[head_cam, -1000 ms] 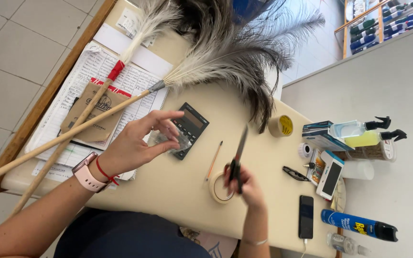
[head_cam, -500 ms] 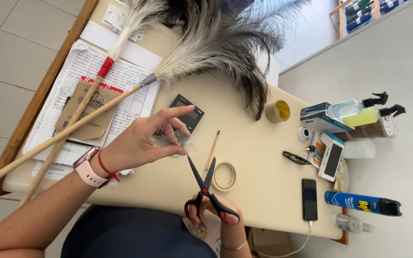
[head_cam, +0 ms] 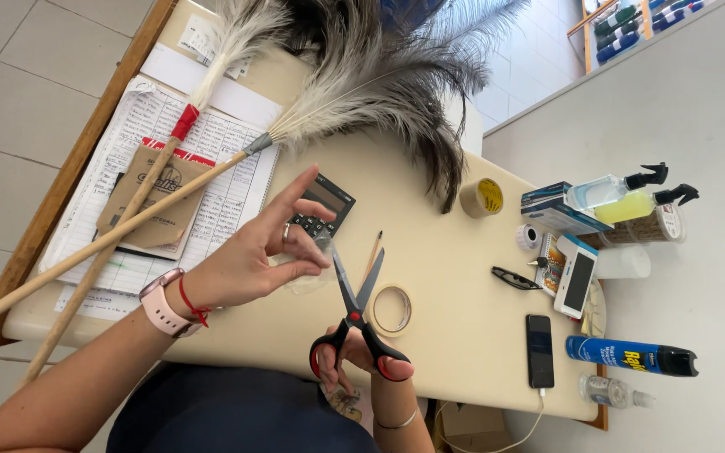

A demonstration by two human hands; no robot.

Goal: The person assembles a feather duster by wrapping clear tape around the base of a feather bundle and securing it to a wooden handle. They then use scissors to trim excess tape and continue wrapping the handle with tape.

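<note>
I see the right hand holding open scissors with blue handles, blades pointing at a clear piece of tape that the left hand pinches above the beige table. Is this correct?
Not quite: the head view shows the handles of the open scissors are red and black, not blue. The rest holds: the right hand holds them, blades pointing at the clear piece of tape pinched by the left hand above the beige table.

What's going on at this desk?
A person sits at a desk. The right hand holds scissors with the blades open, pointing at a clear strip of tape pinched in the left hand. A tape roll lies just beside the scissors, with a pencil and calculator close by. Two feather dusters lie across papers on the desk, and a phone and spray bottles sit at the far side.
</note>
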